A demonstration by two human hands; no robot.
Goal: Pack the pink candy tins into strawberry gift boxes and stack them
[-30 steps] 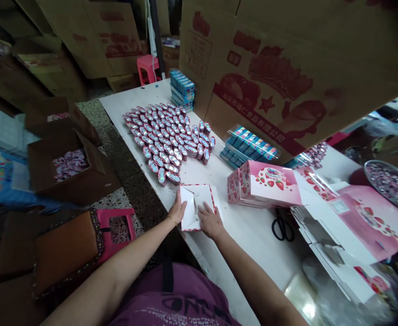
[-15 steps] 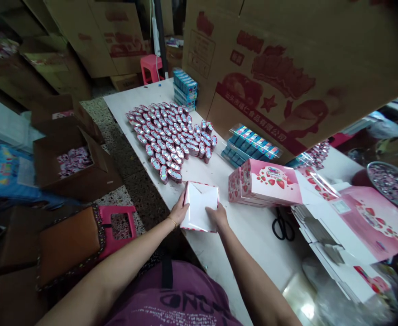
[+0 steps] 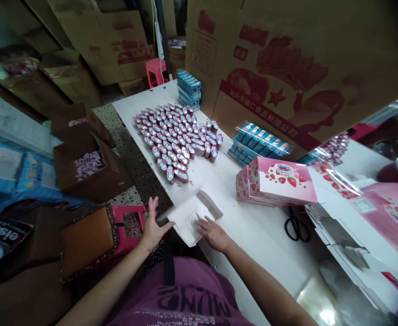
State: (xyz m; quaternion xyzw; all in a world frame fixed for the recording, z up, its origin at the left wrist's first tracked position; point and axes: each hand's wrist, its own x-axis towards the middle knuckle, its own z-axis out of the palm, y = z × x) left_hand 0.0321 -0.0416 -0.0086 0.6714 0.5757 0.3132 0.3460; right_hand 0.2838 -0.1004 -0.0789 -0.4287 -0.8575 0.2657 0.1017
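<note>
A white-sided carton (image 3: 188,219) lies at the table's near edge with its flaps spread, blurred by motion. My left hand (image 3: 153,226) is open at its left side, fingers raised and thumb stretched toward the carton's edge. Over the carton's middle, my right hand (image 3: 213,233) lies with its fingers stretched out flat against the white card. Beyond the carton, many small pink wrapped packs (image 3: 173,140) stand upright in a packed group. To the right sit pink strawberry-printed boxes (image 3: 283,179).
Black scissors (image 3: 297,228) lie right of the boxes, beside flat pink cartons (image 3: 382,213). Blue packs (image 3: 258,142) stand before a large cardboard box (image 3: 273,68). A stool with a brown pad (image 3: 88,242) and an open box of packs (image 3: 93,170) are on the left.
The carton's flaps have come apart and spread outward. My left hand has let go and moved left with its fingers opened; my right hand now lies flatter on the card.
</note>
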